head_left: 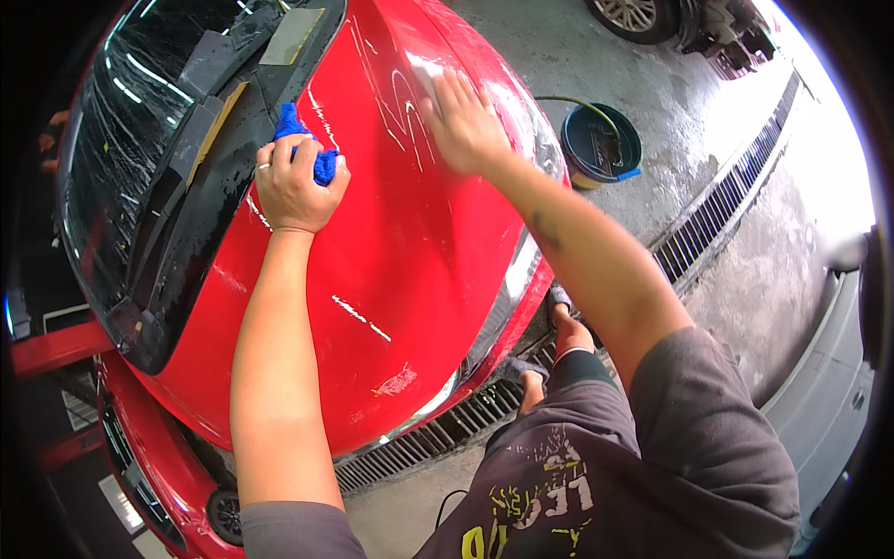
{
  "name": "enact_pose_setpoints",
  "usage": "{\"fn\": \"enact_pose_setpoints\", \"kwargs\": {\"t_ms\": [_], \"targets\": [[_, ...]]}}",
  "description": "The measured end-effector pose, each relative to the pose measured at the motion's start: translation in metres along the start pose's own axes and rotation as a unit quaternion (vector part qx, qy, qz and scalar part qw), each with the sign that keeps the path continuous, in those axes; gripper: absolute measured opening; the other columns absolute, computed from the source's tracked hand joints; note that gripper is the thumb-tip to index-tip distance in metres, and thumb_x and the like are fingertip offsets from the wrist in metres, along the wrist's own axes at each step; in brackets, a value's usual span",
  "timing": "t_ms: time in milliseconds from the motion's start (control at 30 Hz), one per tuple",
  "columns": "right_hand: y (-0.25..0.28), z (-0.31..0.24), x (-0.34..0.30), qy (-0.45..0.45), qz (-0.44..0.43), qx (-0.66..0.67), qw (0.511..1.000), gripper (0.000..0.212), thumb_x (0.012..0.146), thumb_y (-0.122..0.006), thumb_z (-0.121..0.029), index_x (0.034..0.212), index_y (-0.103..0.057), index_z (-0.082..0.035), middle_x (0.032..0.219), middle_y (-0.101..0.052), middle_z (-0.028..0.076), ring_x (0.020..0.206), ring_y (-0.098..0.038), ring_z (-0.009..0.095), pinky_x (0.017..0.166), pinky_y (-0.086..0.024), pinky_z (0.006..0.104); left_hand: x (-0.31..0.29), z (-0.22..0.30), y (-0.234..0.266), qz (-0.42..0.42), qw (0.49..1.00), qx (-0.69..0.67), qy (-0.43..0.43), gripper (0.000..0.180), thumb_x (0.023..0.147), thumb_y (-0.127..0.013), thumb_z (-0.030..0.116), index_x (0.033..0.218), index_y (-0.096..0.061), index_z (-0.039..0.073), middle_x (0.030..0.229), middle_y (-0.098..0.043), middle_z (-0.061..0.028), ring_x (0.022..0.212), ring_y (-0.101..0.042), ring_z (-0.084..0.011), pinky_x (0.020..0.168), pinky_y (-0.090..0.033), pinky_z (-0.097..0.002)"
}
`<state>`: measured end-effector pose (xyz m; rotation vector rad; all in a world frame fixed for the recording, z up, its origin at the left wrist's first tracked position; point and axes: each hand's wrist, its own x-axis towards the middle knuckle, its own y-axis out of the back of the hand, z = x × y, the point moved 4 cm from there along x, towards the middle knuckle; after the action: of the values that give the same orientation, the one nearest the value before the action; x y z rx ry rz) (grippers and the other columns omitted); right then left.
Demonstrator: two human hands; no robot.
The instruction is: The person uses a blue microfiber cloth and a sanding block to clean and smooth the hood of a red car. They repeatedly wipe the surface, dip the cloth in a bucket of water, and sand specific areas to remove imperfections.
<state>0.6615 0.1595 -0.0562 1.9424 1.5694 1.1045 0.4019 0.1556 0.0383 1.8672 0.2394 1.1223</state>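
Observation:
My left hand is closed round a crumpled blue cloth, near the windshield edge of a red car hood. The cloth shows above the fingers and beside the thumb. Farther right, my right hand lies flat on the hood with its fingers stretched out and slightly smeared by motion. A pale, shiny patch shows beside its fingertips; whether anything is under the palm is hidden. White streaks and scuffed patches mark the red paint around both hands.
The wet windshield and black wiper cowl lie left. A dark bucket with a hose in it stands on the floor beyond the front bumper. A metal drain grate crosses the floor. Another red car is at lower left, a grey one at right.

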Motion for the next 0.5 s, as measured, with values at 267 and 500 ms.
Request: {"fn": "enact_pose_setpoints", "kwargs": {"t_ms": [267, 500], "targets": [[-0.018, -0.027, -0.252, -0.021, -0.111, -0.037, 0.993, 0.086, 0.11, -0.063, -0.039, 0.174, -0.028, 0.006, 0.183, -0.023, 0.032, 0.172, -0.018, 0.048, 0.137, -0.015, 0.0655, -0.011, -0.009, 0.007, 0.002, 0.999, 0.039, 0.005, 0.03, 0.088, -0.084, 0.033, 0.102, -0.07, 0.011, 0.113, -0.073, -0.0093, 0.11, -0.071, -0.0317, 0.104, -0.052, -0.0495], [-0.011, -0.011, -0.192, -0.016, -0.001, -0.054, 0.998, 0.077, 0.114, -0.056, -0.043, 0.172, -0.035, 0.003, 0.182, -0.03, 0.028, 0.171, -0.024, 0.044, 0.136, -0.02, 0.0654, -0.009, -0.006, 0.002, 0.006, 0.999, 0.029, -0.018, 0.029, 0.088, -0.085, 0.035, 0.1, -0.071, 0.013, 0.111, -0.073, -0.0066, 0.108, -0.07, -0.0291, 0.103, -0.054, -0.0488]]}}
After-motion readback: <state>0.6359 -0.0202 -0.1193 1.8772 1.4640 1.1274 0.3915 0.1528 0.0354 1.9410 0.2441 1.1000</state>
